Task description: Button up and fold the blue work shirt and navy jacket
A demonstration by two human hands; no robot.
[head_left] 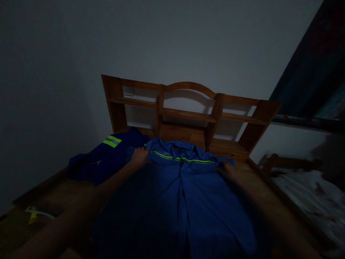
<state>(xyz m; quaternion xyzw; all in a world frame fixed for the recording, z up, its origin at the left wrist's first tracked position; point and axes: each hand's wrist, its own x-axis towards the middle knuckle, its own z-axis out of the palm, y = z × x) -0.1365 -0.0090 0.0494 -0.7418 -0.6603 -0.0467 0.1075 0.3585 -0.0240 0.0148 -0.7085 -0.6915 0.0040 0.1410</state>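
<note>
A blue work jacket (167, 194) with a thin yellow-green stripe across its chest lies spread out before me, its upper part towards the wooden headboard. My left hand (139, 157) is closed on the jacket's upper left edge. On the other side, my right hand (228, 170) grips the upper right edge, fingers curled over the cloth. A darker blue garment (107, 158) with a wide yellow-green and grey band lies crumpled to the left, close by my left hand. Dim light hides the jacket's lower part.
A wooden headboard (188, 117) with open shelves stands against the pale wall (172, 43). At lower left a white strip (43, 213) with a yellow piece lies on the bed boards. White bedding (309, 194) is at the right, under a dark curtain (315, 68).
</note>
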